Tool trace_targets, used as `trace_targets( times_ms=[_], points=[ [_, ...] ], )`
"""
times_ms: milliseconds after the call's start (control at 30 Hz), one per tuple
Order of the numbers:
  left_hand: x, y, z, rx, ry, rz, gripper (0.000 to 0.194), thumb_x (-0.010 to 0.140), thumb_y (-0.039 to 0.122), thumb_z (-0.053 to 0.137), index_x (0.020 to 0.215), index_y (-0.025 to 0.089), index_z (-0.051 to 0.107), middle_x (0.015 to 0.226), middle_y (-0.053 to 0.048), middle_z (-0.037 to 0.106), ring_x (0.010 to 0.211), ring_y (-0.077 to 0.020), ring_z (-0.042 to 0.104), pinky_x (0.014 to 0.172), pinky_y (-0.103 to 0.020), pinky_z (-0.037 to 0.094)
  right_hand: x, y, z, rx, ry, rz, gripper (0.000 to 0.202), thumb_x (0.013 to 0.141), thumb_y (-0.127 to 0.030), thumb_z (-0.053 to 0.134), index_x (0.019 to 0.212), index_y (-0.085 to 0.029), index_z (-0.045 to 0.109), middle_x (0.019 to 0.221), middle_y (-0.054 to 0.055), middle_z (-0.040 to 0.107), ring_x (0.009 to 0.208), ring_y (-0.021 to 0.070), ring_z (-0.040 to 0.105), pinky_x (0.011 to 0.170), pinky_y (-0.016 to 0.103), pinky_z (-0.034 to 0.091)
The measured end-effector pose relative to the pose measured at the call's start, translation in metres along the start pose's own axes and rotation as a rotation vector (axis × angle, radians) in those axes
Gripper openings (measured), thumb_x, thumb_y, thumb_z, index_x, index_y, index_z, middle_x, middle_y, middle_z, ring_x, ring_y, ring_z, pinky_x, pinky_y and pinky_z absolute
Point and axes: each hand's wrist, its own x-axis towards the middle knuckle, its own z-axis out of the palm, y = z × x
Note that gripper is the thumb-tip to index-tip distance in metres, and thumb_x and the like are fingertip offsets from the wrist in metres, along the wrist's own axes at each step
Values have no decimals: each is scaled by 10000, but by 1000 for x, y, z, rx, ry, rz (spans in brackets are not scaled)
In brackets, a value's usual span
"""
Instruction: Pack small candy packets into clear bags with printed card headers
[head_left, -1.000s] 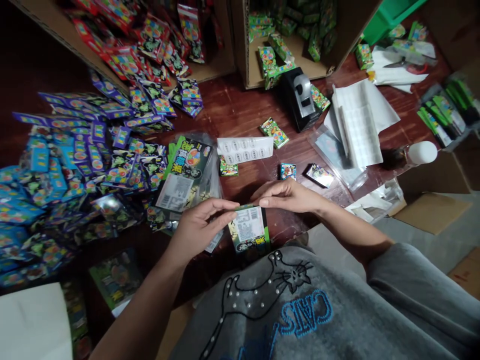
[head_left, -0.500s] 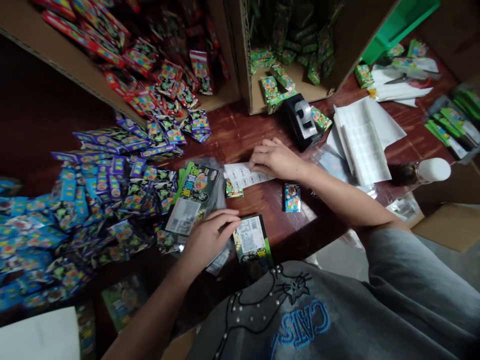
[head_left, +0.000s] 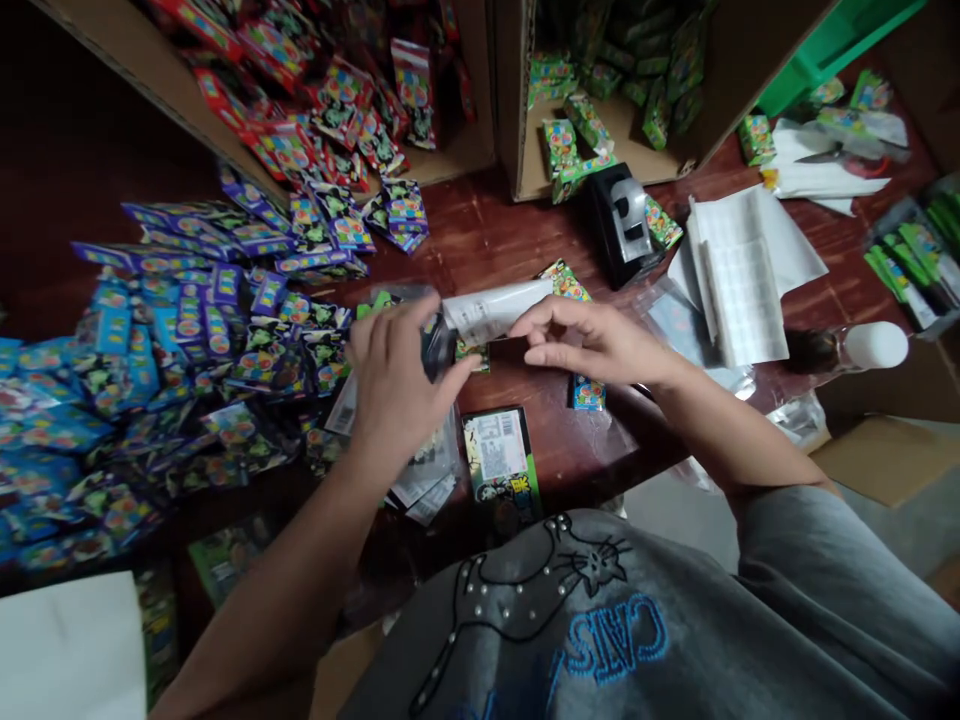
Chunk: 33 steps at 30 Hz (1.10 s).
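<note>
My left hand is open over a stack of clear plastic bags, its thumb stretched out to the right. Just past its fingers lies a curled white sheet of round stickers. My right hand is beside the sheet's right end, thumb and fingers apart with nothing visible between them. Under the sheet's lower edge a small green packet peeks out, and another colourful packet lies behind it. Partly hidden below my right hand is a blue packet. A printed card with a label lies nearest my body.
Purple packets and blue packets are heaped at left. Cardboard boxes hold red packets and green packets. A black tape dispenser, white sticker sheets and a white-capped bottle stand or lie at right.
My left hand has moved up over the plastic bags from beside the card. My right hand has come off the sticker sheet, toward me, uncovering a packet behind it. The view has shifted slightly.
</note>
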Motion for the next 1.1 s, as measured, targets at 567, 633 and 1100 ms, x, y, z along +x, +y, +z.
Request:
trace_targets(
  times_ms=[567, 633, 1100],
  points=[
    [-73, 22, -23, -280, -329, -249, 277, 951, 438, 667, 1047, 248, 844, 1021, -31, 857, 871, -220, 783, 809, -334, 576, -8, -6, 70, -67, -233, 172, 692, 965, -135, 727, 1564, -141, 382, 1030, 23, 678, 866, 156, 619, 808, 316, 498],
    [-74, 23, -24, -287, -304, -230, 255, 944, 417, 675, 1027, 251, 850, 1009, -30, 860, 872, -217, 791, 804, -324, 581, -14, -17, 75, -280, -150, 132, 702, 981, -152, 729, 1602, -154, 402, 1101, 64, 704, 967, 208, 623, 876, 372, 477],
    [-82, 7, -19, -508, -268, -261, 363, 741, 434, 913, 886, 211, 667, 797, -8, 762, 711, -177, 734, 609, -255, 560, -50, -18, 93, -304, 58, 78, 884, 1116, -422, 575, 1782, -280, 11, 1403, 101, 735, 1317, 305, 628, 1191, 554, 399]
  ],
)
